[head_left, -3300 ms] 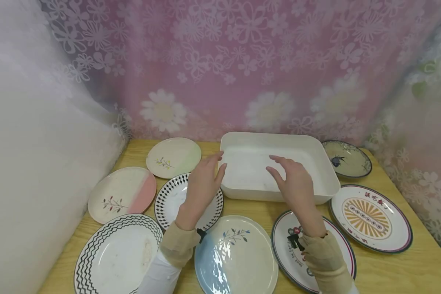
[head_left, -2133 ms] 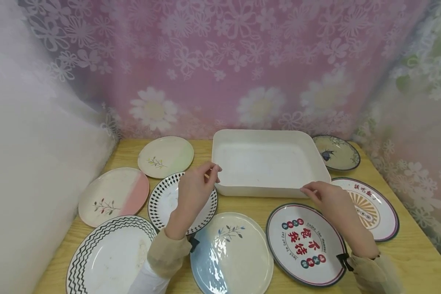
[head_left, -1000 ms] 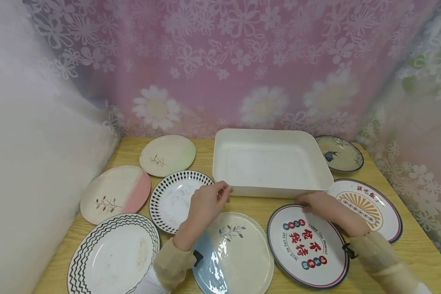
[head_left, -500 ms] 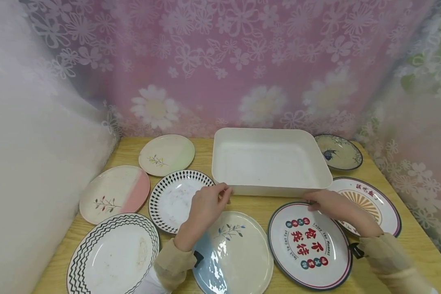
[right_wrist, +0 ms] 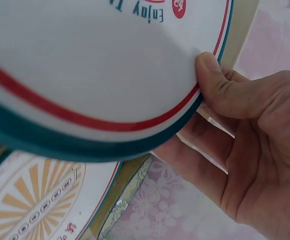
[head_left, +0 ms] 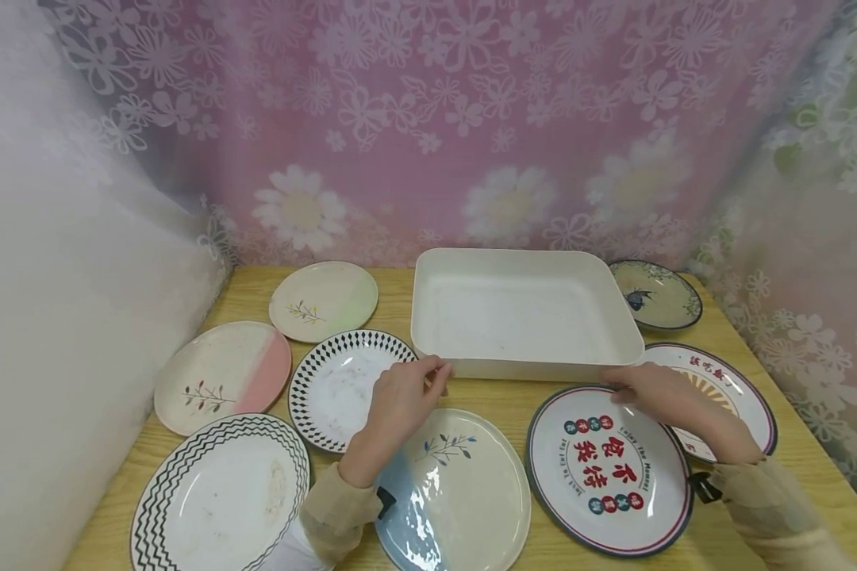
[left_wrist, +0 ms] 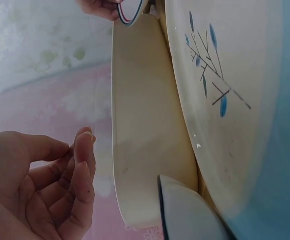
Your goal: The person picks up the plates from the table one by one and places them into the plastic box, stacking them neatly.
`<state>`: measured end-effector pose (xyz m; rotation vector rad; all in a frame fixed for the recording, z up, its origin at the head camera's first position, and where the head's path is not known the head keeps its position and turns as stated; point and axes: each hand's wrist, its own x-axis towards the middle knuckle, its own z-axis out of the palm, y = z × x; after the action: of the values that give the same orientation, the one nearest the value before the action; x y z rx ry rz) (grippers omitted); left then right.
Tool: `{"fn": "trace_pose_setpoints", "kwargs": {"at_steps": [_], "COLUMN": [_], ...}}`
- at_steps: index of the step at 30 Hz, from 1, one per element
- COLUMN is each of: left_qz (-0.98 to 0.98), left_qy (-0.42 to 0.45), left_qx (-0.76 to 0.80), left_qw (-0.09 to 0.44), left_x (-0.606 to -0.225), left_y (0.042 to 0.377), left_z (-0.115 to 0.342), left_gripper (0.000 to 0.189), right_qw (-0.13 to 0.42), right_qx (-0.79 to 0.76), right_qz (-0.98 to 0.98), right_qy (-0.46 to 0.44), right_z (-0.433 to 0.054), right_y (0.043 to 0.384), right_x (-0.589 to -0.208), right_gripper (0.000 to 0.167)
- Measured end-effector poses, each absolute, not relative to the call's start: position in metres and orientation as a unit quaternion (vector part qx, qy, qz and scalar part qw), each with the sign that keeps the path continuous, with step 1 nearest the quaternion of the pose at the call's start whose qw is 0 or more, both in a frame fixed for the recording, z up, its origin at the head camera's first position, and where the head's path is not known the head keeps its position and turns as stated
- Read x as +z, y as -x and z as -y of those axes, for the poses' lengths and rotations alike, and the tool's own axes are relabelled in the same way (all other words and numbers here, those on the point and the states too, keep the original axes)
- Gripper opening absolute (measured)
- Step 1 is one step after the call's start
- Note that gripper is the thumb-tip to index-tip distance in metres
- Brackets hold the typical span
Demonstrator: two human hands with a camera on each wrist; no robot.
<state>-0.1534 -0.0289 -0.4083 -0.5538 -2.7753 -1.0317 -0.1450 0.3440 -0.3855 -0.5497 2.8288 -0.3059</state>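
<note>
My right hand pinches the back right rim of a white plate with red lettering and a teal-and-red edge. In the right wrist view the thumb of the right hand lies on top of the plate's rim, its fingers below. The plate's back edge looks slightly raised. My left hand hangs by the near left corner of a white rectangular box, holding nothing. Its fingers are loosely curled, thumb tip near the fingertips, as the left hand shows in the left wrist view.
A blue-and-cream plate lies between the hands. On the left are a diamond-rimmed plate, a zigzag-rimmed plate, a pink-edged plate and a green-edged plate. A sunburst plate and an oval dish stand right.
Both hands came down from over the box. The right hand took hold of the red-lettered plate's rim and has shifted the plate slightly right and back. The left hand has stayed still lately.
</note>
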Motion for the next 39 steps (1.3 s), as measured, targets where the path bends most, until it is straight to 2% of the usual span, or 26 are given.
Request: {"fn": "trace_pose_setpoints", "kwargs": {"at_steps": [3,6,12,18,23,31,39], "left_qz": [0.919,0.919,0.918,0.917,0.912,0.854,0.768], "left_qy": [0.182,0.181,0.174,0.168,0.17,0.177,0.164], "left_qx": [-0.343,-0.345,-0.351,-0.357,-0.369,-0.488,-0.611], "left_qw": [0.065,0.065,0.059,0.064,0.059,-0.021,-0.1], "left_x": [-0.409,-0.41,-0.412,-0.41,-0.409,-0.409,-0.401], "left_y": [0.153,0.153,0.155,0.155,0.155,0.155,0.153], "left_z": [0.029,0.03,0.031,0.032,0.032,0.03,0.028], "left_gripper": [0.02,0.02,0.019,0.02,0.02,0.023,0.039], "right_qw": [0.116,0.113,0.088,0.07,0.066,0.099,0.102], "right_qx": [-0.101,-0.105,-0.115,-0.174,-0.219,-0.336,-0.406], "right_qz": [-0.972,-0.974,-0.977,-0.973,-0.966,-0.935,-0.907], "right_qy": [0.179,0.166,0.155,0.135,0.117,0.06,0.043], "right_z": [-0.349,-0.354,-0.363,-0.365,-0.357,-0.336,-0.306], "right_y": [0.144,0.142,0.141,0.143,0.143,0.143,0.146], "right_x": [-0.381,-0.377,-0.367,-0.356,-0.351,-0.347,-0.346], "right_gripper": [0.028,0.032,0.021,0.022,0.016,0.032,0.034]}}
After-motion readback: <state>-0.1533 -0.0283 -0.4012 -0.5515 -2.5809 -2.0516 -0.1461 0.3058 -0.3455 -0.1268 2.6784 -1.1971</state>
